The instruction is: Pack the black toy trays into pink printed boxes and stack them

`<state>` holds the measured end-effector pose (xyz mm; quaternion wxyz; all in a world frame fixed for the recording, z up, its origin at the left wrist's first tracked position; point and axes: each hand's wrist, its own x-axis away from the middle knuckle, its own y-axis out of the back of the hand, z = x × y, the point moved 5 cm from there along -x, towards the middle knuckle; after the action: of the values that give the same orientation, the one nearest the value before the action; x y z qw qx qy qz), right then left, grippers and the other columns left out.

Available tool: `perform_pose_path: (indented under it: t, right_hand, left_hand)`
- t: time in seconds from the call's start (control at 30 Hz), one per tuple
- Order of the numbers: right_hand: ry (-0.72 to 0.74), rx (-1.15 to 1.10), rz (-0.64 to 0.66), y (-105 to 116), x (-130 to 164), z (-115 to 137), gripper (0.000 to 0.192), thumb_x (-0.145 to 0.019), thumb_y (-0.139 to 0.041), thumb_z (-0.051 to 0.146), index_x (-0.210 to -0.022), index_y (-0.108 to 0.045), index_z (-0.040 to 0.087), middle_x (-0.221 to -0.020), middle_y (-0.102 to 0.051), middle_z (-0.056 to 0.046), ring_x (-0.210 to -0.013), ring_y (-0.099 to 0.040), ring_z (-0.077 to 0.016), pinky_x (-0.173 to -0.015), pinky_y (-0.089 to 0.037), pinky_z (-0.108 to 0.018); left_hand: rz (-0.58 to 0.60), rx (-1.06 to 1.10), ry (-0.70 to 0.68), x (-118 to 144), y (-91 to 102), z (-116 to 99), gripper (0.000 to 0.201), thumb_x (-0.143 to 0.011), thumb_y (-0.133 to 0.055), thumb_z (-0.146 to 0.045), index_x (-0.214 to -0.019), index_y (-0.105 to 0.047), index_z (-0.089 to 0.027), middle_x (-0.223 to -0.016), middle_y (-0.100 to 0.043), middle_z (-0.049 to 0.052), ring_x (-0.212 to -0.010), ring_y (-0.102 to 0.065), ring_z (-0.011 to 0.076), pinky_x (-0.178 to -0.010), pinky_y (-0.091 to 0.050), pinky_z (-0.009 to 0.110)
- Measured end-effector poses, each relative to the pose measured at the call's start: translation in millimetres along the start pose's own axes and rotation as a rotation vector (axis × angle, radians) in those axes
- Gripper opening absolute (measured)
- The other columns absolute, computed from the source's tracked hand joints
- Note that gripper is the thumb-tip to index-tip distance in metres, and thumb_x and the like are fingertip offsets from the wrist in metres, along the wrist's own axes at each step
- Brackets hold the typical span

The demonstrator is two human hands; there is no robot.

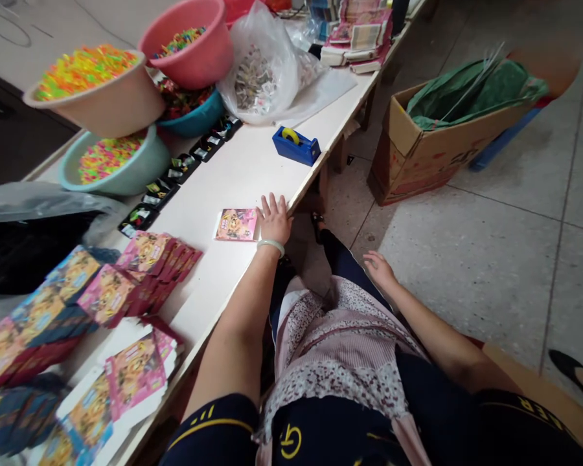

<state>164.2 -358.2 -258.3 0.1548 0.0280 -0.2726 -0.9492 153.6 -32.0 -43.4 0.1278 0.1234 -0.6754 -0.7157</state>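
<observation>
A pink box (236,225) lies flat on a white table (211,191), near the edge closest to the wearer. The left hand (274,223), with a pale bangle (271,244) at its wrist, rests palm down at the right end of the box. Its fingers are spread and grip nothing; whether the outer one touches the box, I cannot tell. The right hand (379,266) is off the table, above the floor (490,259), fingers loosely bent, with nothing visible in it.

Past the box runs a row of black trays (181,169), with tubs (116,107) of bright small pieces (85,68) behind. A blue tape dispenser (297,149) sits near the table's edge, within easy reach. Stacked boxes (109,294) stand to the left.

The box looks like thin card, so a light, flat touch should steady it best; a hard push at its end could dent it or make it slide. A hand on each side would hold it squarely, safely back from the edge.
</observation>
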Motion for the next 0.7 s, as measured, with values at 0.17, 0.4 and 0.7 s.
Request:
perform_pose_path:
  t: [0.17,0.4,0.7]
  right_hand:
    - [-0.028,-0.079,-0.035,16,-10,-6,0.026,-0.083,-0.051,0.036,-0.09,-0.07,0.021,-0.107,-0.066,-0.012,-0.108,-0.059,-0.0257,-0.101,-0.045,-0.047]
    - [-0.144,-0.287,0.005,-20,-22,-18,0.03,-0.085,-0.05,0.039,-0.1,-0.069,0.02,-0.111,-0.068,-0.009,-0.106,-0.062,-0.0224,-0.099,-0.047,-0.041]
    - [-0.74,-0.497,0.043,-2,-39,-70,0.047,-0.076,-0.059,0.063,-0.101,-0.069,0.025,-0.101,-0.071,-0.01,-0.093,-0.068,-0.0254,-0.089,-0.053,-0.051]
  left_hand:
    - [-0.03,0.0,0.018,9,14.1,0,0.068,-0.092,-0.044,-0.042,-0.15,-0.024,-0.012,-0.158,-0.014,0.017,-0.147,-0.005,0.0368,-0.117,-0.012,0.06]
    - [0.192,0.274,-0.395,45,-62.6,-80,0.037,-0.092,-0.05,-0.033,-0.127,-0.055,-0.022,-0.145,-0.044,0.009,-0.141,-0.031,0.024,-0.118,-0.023,0.046]
    - [0.542,0.41,0.538,-81,-278.3,-12,0.031,-0.096,-0.049,-0.034,-0.115,-0.058,-0.011,-0.111,-0.064,0.011,-0.1,-0.062,0.0188,-0.091,-0.051,0.041]
